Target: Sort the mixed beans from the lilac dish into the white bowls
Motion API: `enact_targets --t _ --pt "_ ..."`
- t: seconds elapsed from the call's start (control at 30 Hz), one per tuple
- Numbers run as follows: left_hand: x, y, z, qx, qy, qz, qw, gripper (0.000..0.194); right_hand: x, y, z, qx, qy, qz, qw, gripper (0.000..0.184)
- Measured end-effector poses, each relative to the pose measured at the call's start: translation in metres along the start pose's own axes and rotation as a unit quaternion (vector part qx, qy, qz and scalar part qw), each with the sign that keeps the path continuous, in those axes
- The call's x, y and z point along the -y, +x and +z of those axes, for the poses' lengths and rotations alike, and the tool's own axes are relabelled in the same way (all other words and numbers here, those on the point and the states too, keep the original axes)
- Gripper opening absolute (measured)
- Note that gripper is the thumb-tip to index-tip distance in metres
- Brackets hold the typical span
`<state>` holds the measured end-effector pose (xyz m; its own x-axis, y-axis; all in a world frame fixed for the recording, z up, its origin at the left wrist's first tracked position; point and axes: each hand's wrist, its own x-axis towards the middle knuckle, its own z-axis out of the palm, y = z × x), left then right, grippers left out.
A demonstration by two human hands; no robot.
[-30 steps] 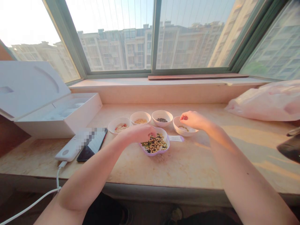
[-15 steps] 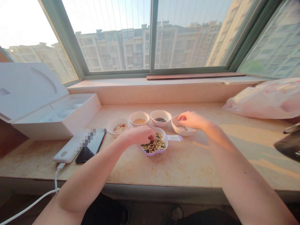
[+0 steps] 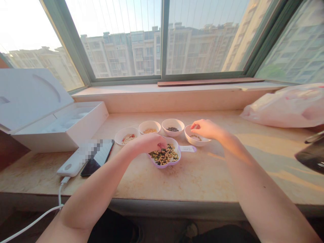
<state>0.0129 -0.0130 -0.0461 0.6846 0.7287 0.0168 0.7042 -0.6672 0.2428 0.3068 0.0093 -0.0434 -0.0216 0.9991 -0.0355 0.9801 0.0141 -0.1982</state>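
A purple-rimmed, lobed dish (image 3: 165,166) with a flat tab handle holds mixed yellow, green and black beans. Over its back left part is my left hand (image 3: 152,142), fingertips pinched together just above the beans; whatever they hold is too small to tell. My right hand (image 3: 206,128) reaches over the rim of the rightmost white bowl (image 3: 198,142), thumb and fingers bent together above a few small pale pieces in it. Anything between those fingers is hidden. Behind the dish stand a bowl of black beans (image 3: 173,130), a bowl of yellow beans (image 3: 150,130) and a bowl of pale and reddish pieces (image 3: 128,138).
To the left lie a white power bank (image 3: 72,164) with a cable, a phone (image 3: 97,162) and an open white box (image 3: 83,125). A plastic bag (image 3: 286,108) rests at the right back, with a dark object (image 3: 310,157) nearer. The windowsill (image 3: 126,88) runs behind.
My left hand has risen a little out of the beans and moved slightly left, uncovering more of them. My right hand stays over the rightmost bowl, almost unmoved.
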Motion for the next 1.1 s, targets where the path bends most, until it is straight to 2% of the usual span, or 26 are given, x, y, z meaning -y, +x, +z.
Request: enact_targets --t 0.03,0.07,0.13,0.27,0.33,0.43,0.6,0.73,0.9,1.1 --pt "0.002 0.001 -0.002 0.023 -0.025 0.023 0.999 0.017 0.001 -0.001 0.000 -0.007 -0.001 -0.002 1.000 0.026" --pt "0.004 0.002 -0.005 0.019 -0.041 0.025 0.999 0.018 0.003 -0.002 -0.001 -0.015 -0.002 -0.005 1.000 0.026" --pt "0.010 0.003 -0.012 -0.016 -0.042 0.008 0.999 0.021 0.006 -0.004 0.000 -0.031 0.001 -0.009 0.999 0.026" --pt "0.026 0.005 -0.017 -0.127 -0.005 -0.076 0.989 0.026 0.015 -0.008 0.001 -0.060 0.012 -0.006 0.998 0.026" --pt "0.035 0.006 -0.015 -0.152 0.004 -0.121 0.981 0.027 0.022 -0.011 0.002 -0.089 0.020 -0.022 0.996 0.026" --pt "0.046 0.008 -0.010 -0.158 0.017 -0.149 0.976 0.026 0.039 -0.021 0.006 -0.109 0.064 -0.085 0.988 0.027" --pt "0.050 0.009 -0.006 -0.138 0.020 -0.162 0.977 0.028 0.074 -0.039 0.021 -0.025 0.139 -0.224 0.964 0.020" --pt "0.046 0.010 -0.007 -0.148 0.011 -0.158 0.976 0.032 0.092 -0.044 0.037 0.049 0.132 -0.297 0.944 0.033" --pt "0.042 0.011 -0.007 -0.142 0.031 -0.158 0.977 0.033 0.095 -0.041 0.046 0.086 0.091 -0.320 0.939 0.045" --pt "0.038 0.011 -0.006 -0.134 0.039 -0.129 0.982 0.031 0.091 -0.035 0.049 0.083 0.094 -0.329 0.936 0.046"
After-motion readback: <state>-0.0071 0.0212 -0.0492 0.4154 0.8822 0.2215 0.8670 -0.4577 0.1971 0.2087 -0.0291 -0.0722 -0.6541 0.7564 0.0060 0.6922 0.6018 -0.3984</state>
